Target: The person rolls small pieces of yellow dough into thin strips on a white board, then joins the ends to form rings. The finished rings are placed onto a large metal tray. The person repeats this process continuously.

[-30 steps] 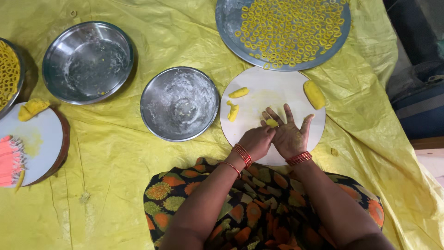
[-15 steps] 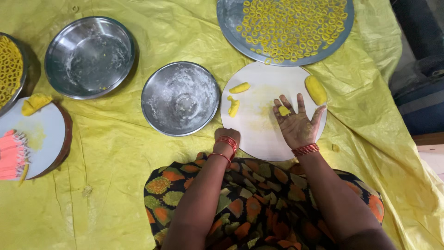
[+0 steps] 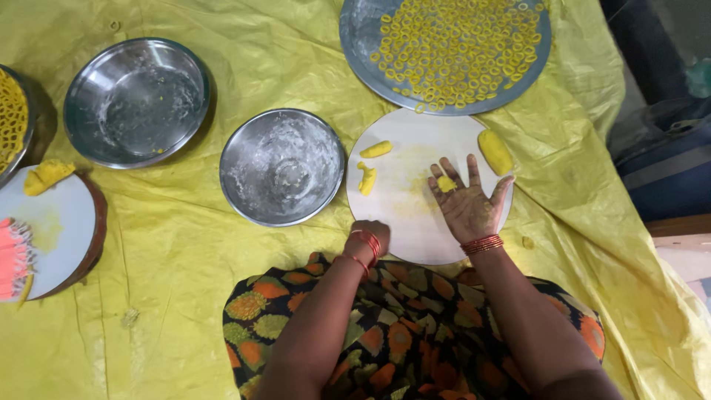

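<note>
Dough bit (image 3: 445,183) lies on our spread right hand (image 3: 468,204) above the round board (image 3: 415,222); left hand (image 3: 368,235) curled at its edge, grip unclear.

Matt steel bowl (image 3: 282,167); glossy plastic sheet (image 3: 185,267).

Floor is covered w/ a crinkled yellow plastic sheet (image 3: 185,267), lit evenly from above. At right edge, a dark blue object (image 3: 666,170) is seen in shadow beyond the sheet; a strip of pale floor (image 3: 685,259) is left exposed beside it.
</note>
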